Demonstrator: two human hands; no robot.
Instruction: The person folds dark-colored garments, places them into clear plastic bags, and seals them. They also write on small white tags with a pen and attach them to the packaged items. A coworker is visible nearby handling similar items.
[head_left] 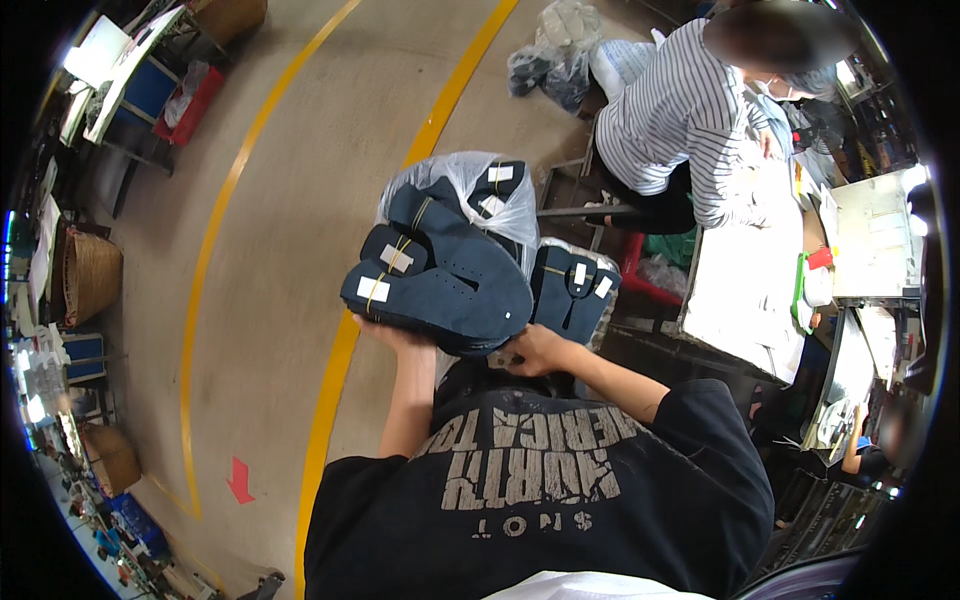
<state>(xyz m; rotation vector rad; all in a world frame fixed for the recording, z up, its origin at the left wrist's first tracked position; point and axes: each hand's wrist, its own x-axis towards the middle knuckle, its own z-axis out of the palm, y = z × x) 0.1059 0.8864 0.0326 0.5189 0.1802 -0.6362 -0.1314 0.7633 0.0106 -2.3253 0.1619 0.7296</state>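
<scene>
In front of my body I hold a thick bundle of dark navy shoe-upper pieces (465, 265), tied with thin yellow bands and tagged with white paper labels. My left hand (402, 337) supports it from below at the near left; most of its fingers are hidden. At the near right end, my right hand (538, 352) has its fingers curled at the bundle's lower edge, with the fingertips partly hidden. Just beyond stands a clear plastic bag (513, 222) with similar labelled pieces. Another stack of dark cut pieces (553, 290) lies to the right.
A person in a striped top (655, 110) leans over a white-covered worktable (745, 290) at the right. Filled plastic bags (565, 45) sit on the floor at the far side. Yellow lines (345, 350) run along the floor at left. Wicker baskets (92, 275) stand at the far left.
</scene>
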